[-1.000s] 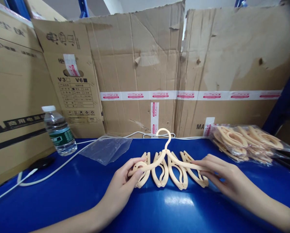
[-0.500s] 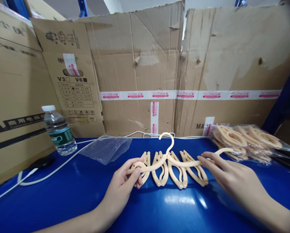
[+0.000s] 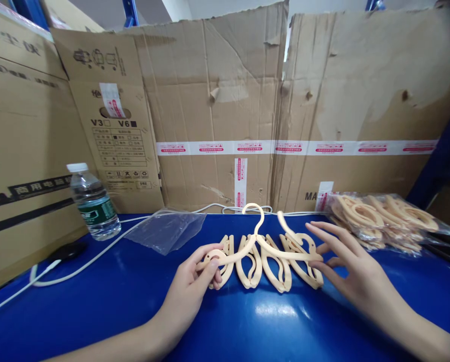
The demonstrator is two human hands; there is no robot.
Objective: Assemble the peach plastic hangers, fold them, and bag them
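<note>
A beige folding clothes hanger [image 3: 243, 255] is held above the table, its hook pointing up and its two arms spread. My left hand [image 3: 194, 276] is closed round the hanger's left end, thumb in front of the round joint. My right hand [image 3: 355, 266] is at the right end with fingers spread; the thumb and a lower fingertip are near or touching the tip. A hinged piece [image 3: 289, 229] at that end stands folded up and inward. Just behind and below are several folded hangers [image 3: 249, 274] in a row, the leftmost partly hidden by my left hand.
Bagged hangers [image 3: 383, 221] lie at the back right of the blue table [image 3: 247, 327]. At left are a water bottle [image 3: 94, 203], an empty clear bag [image 3: 164, 229], a black device [image 3: 68, 251] and a white cable [image 3: 92, 261]. Cardboard [image 3: 217, 115] walls the back.
The hinged piece at the hanger's right end has swung from pointing right to up and inward. My right hand has turned, its fingers rising and spreading. My left hand keeps its hold.
</note>
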